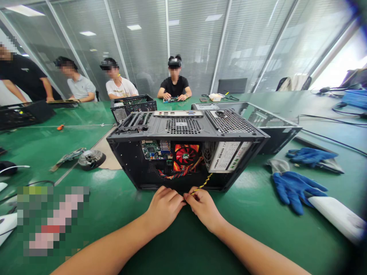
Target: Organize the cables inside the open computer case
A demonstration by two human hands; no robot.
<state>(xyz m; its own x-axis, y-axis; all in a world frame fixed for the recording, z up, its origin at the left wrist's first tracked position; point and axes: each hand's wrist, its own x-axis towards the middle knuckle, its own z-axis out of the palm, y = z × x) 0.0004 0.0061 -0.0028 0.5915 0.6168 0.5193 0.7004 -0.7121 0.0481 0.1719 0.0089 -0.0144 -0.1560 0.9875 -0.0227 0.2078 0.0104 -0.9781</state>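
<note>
A black computer case (241, 138) lies in front of me with its side open toward me. Inside it show a green motherboard (151, 150), a red cooling fan (185, 156) and a white-labelled power supply (231, 157). From beneath the power supply a twisted yellow-and-black cable (205, 182) runs out to my hands. My right hand (205, 208) is closed on this cable, thumb against fingers. Close beside it, my left hand (166, 208) is closed too, its fingertips meeting the right ones at the cable's end. The very tip of the cable is hidden between the fingers.
Blue work gloves (292, 187) and a white object (338, 217) lie at right. Behind the case stands another open case (281, 133). A round metal part (91, 158) sits at left. Several people (174, 82) work across the green table (243, 221).
</note>
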